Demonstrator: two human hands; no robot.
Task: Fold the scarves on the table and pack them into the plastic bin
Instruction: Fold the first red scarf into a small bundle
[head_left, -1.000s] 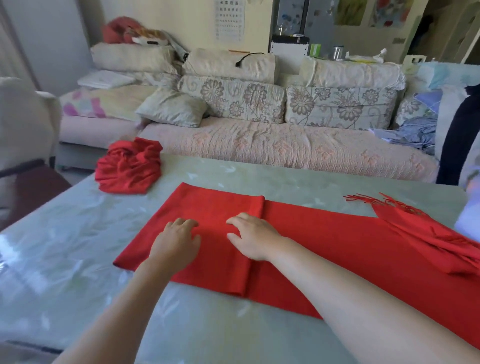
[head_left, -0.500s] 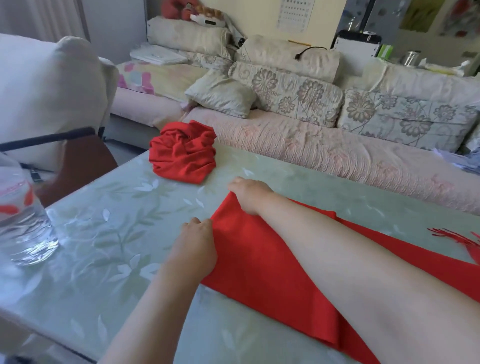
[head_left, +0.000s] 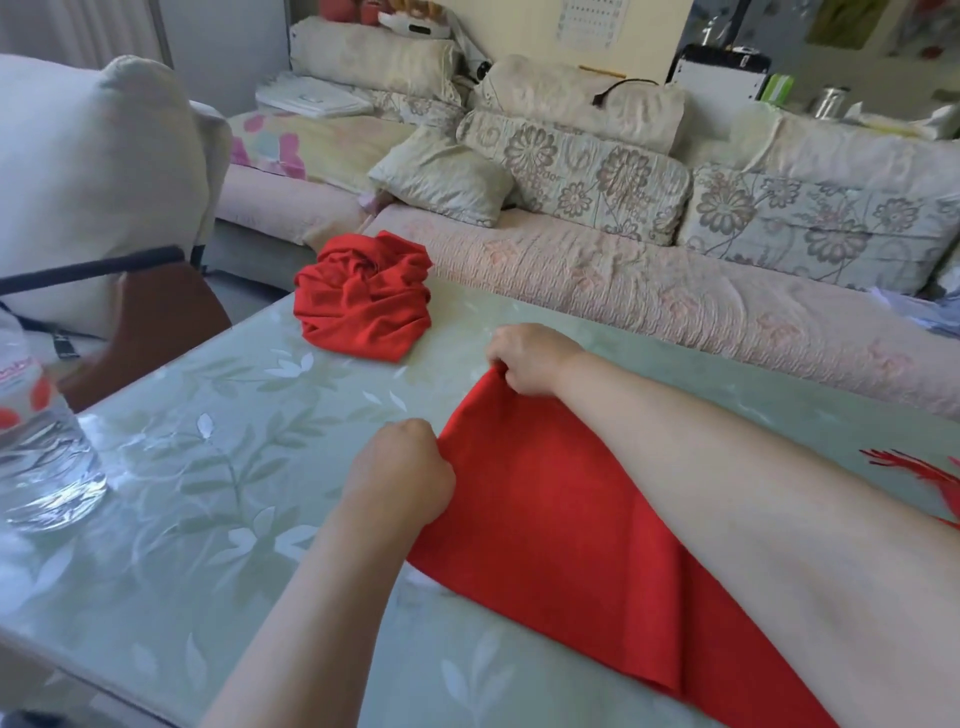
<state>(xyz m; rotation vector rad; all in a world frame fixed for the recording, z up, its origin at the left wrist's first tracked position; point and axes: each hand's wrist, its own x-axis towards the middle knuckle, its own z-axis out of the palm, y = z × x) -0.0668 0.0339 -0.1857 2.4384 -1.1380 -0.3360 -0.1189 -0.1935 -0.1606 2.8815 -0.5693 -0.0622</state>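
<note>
On the desk (head_left: 208, 467) directly before me, the flat red scarf (head_left: 561, 519) lies spread out. Its left end is nearest my hands, and the rest runs off to the right beneath my right forearm. A doubled layer shows along its near edge.

My left hand (head_left: 400, 478) is at the near corner of that left end, fingers clenched around the cloth edge. My right hand (head_left: 530, 358) is at the far corner, fingers pinching the cloth, and that corner is lifted slightly off the surface. Both hands are grasping the scarf, one at each corner.

A bunched red scarf (head_left: 363, 296) sits unfolded in a heap near the far left edge of the desk, apart from the flat one. Red fringe (head_left: 924, 473) lies on the desk at the right edge of view, and I cannot tell which scarf it belongs to.

A clear water bottle (head_left: 36, 447) stands upright at the left, well apart from both scarves. The desk surface is pale green with a leaf pattern under a glossy cover.

Beyond the far edge stands a sofa (head_left: 623, 275) with floral cushions. A brown chair (head_left: 140, 322) with a white cushion (head_left: 93, 171) on it stands at the left.
</note>
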